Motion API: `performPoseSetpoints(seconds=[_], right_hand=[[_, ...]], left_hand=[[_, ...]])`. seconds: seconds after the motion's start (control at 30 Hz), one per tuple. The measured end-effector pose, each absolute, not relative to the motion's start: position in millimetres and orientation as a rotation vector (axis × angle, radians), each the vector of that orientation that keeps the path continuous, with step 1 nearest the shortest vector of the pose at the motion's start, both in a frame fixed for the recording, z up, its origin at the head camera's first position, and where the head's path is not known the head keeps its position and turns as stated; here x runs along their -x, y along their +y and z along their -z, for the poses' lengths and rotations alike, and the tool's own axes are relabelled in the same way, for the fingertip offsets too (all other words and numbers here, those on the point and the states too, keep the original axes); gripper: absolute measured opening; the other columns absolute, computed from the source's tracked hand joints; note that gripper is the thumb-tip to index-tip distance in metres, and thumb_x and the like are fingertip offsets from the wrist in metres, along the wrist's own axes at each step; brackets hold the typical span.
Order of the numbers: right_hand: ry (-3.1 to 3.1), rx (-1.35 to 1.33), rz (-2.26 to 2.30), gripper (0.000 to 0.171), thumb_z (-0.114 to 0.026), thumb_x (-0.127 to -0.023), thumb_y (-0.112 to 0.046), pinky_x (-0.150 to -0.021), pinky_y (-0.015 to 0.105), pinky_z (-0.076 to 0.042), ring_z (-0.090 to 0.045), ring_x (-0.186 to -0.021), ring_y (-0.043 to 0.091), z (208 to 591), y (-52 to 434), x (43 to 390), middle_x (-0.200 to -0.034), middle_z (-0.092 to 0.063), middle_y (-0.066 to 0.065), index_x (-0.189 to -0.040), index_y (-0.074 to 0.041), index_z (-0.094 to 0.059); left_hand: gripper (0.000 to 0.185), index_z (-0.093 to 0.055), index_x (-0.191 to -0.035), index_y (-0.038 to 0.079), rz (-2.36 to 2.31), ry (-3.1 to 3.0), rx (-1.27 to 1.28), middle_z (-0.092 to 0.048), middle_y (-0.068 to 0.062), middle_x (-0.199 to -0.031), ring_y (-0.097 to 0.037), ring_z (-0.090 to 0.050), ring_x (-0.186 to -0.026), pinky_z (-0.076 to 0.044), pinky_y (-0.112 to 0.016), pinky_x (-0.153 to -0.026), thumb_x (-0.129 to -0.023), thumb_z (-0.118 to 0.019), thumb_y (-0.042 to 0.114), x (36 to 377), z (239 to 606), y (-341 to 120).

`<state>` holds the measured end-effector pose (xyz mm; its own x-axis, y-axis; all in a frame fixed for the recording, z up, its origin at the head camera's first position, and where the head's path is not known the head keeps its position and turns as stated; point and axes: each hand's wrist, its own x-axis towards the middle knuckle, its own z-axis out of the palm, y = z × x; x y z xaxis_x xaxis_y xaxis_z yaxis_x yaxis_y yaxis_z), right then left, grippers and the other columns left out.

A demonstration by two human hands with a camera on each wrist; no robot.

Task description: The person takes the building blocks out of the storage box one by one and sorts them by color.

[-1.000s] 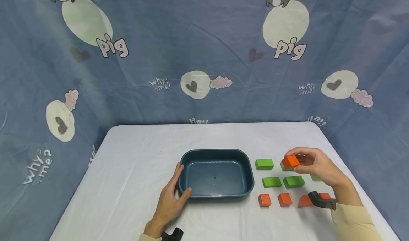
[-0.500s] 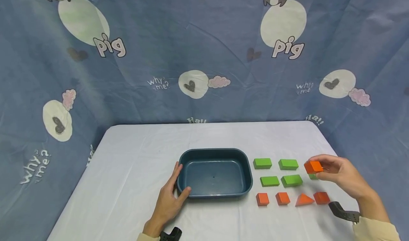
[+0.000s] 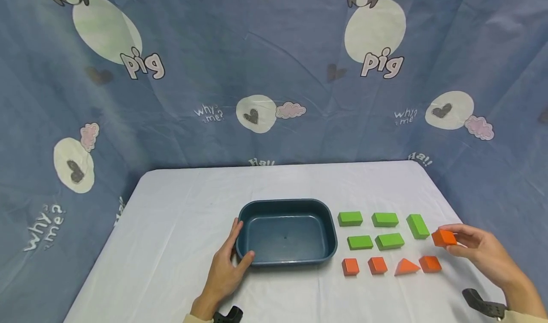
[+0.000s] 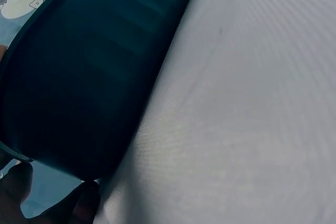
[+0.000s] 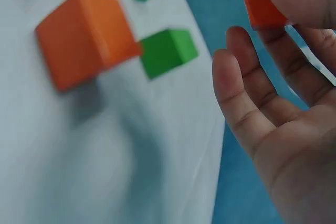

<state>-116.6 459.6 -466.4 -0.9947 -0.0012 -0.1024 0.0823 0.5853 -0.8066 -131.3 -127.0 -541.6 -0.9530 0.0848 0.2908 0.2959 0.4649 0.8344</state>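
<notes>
My right hand (image 3: 481, 252) pinches an orange block (image 3: 444, 238) between thumb and fingers, above the table's right side. In the right wrist view the thumb lies across this orange block (image 5: 257, 3) while the other fingers are loosely bent below it. At the left end of a dark blue rectangular tub (image 3: 293, 262), my left hand (image 3: 223, 276) rests with fingers along the side and thumb at the front corner. The left wrist view shows the tub's outer wall (image 4: 89, 72) with fingertips right at its edge. Inside, the tub holds nothing.
Several green blocks (image 3: 390, 240) lie in two rows right of the tub, with a slanted green block (image 3: 417, 226) at the right. In front stand orange blocks (image 3: 350, 267) and an orange triangular block (image 3: 406, 267). A patterned blue curtain (image 3: 274, 52) hangs behind the white table (image 3: 192, 209).
My right hand has moved right and slightly toward me with the orange block, uncovering the green block at the right and the front orange ones. The left hand stays at the tub.
</notes>
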Motion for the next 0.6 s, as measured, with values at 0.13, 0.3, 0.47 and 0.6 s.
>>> performPoseSetpoints(seconds=[0.13,0.3,0.47,0.6], right_hand=[[2.711,-0.206,1.299,0.05,-0.08,-0.09,-0.019,-0.073,0.015,-0.048,-0.054,-0.098,-0.017,476.3,469.0,110.0,-0.11,-0.072,-0.014,-0.131,0.003,-0.062],[2.643,-0.342,1.25,0.063,-0.082,-0.088,-0.027,-0.079,0.028,-0.044,-0.056,-0.094,-0.014,484.3,476.6,107.3,-0.113,-0.075,-0.003,-0.136,0.005,-0.058],[2.609,-0.385,1.26,0.063,-0.083,-0.086,-0.023,-0.075,0.022,-0.042,-0.058,-0.092,-0.011,493.6,483.5,104.8,-0.112,-0.074,-0.001,-0.135,0.008,-0.057],[2.6,-0.379,1.268,0.06,-0.083,-0.085,-0.02,-0.071,0.018,-0.043,-0.06,-0.091,-0.008,499.2,486.1,101.4,-0.11,-0.075,0.0,-0.133,0.007,-0.059]], left_hand=[[0.077,-0.036,-0.16,0.015,1.485,-2.514,0.332,-0.026,-0.01,-0.166,-0.023,-0.033,-0.147,-0.04,-0.026,-0.108,-0.093,-0.074,0.02,131.5,541.3,-125.4],[0.078,-0.035,-0.16,0.016,1.485,-2.522,0.341,-0.026,-0.01,-0.166,-0.022,-0.033,-0.147,-0.039,-0.024,-0.109,-0.093,-0.074,0.02,132.0,541.1,-122.5],[0.077,-0.035,-0.16,0.014,1.467,-2.537,0.348,-0.026,-0.01,-0.166,-0.023,-0.035,-0.146,-0.047,-0.034,-0.106,-0.094,-0.074,0.021,132.0,539.1,-120.5],[0.077,-0.034,-0.16,0.012,1.45,-2.548,0.363,-0.025,-0.011,-0.166,-0.025,-0.035,-0.146,-0.05,-0.042,-0.104,-0.094,-0.074,0.021,132.8,536.9,-119.5]])
